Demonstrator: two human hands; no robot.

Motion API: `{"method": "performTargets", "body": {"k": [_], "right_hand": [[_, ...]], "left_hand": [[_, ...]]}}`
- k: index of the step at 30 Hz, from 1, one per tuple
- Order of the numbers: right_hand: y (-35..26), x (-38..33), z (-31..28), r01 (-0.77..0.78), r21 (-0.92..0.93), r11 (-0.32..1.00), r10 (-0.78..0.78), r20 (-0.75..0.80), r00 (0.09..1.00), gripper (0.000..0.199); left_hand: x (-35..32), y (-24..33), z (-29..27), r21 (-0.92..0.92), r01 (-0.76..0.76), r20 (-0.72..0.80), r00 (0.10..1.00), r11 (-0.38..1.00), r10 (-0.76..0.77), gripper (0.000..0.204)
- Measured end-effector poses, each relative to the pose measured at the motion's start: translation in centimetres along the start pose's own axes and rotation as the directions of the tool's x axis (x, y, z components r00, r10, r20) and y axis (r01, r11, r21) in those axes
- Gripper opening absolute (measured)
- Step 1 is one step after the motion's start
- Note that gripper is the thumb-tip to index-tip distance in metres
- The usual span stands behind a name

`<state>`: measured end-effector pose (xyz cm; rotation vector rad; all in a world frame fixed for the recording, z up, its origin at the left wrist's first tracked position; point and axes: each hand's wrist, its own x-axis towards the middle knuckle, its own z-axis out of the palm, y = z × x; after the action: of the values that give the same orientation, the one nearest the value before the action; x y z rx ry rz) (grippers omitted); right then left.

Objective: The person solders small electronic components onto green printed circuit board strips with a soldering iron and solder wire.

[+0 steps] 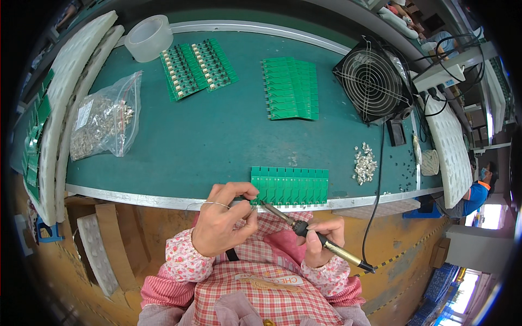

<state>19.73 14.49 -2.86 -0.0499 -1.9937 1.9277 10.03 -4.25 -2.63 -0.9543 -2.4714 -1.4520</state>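
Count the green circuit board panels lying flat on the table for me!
3: a circuit board panel at the near edge by the hands, a plain one at the back middle, a component-filled one beside the tape roll. More stand at the far left, partly hidden.

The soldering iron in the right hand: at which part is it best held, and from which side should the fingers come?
Grip the soldering iron on its dark handle, as the right hand does, coming from the cord end at lower right. The bare metal shaft and tip point up-left to the green circuit board panel, so fingers should stay behind them.

tape roll (pixel 149 37), parts bag (pixel 104 118), fan (pixel 373 80)
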Motion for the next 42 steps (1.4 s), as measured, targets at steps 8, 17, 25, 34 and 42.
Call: {"method": "performTargets", "body": {"k": [8,17,25,34,42], "right_hand": [[0.5,0.2,0.2,0.028,-0.017,0.999,-0.028,0.025,0.999,0.016],[0.5,-0.2,0.5,-0.018,0.034,0.999,0.018,-0.007,1.0,0.016],[0.5,-0.5,0.9,0.026,0.036,0.999,-0.026,-0.02,0.999,0.015],[-0.4,-0.1,-0.4,0.105,-0.088,0.991,-0.112,-0.085,0.99,0.017],[-0.4,3.1,-4.2,0.126,-0.601,0.789,-0.223,-0.09,0.971,0.022]], "left_hand": [[-0.1,-0.2,0.1,0.014,0.0,0.002,1.0,1.0,0.0,0.014],[-0.1,-0.2,0.0,0.024,-0.017,0.0,1.0,1.0,0.017,0.016],[0.1,0.0,-0.1,0.031,-0.016,0.022,1.0,0.999,0.015,0.016],[-0.2,0.2,-1.1,-0.07,0.081,0.043,0.996,0.994,-0.078,0.012],[0.8,0.5,-1.4,0.055,0.229,0.001,0.973,0.972,-0.229,0.012]]}}
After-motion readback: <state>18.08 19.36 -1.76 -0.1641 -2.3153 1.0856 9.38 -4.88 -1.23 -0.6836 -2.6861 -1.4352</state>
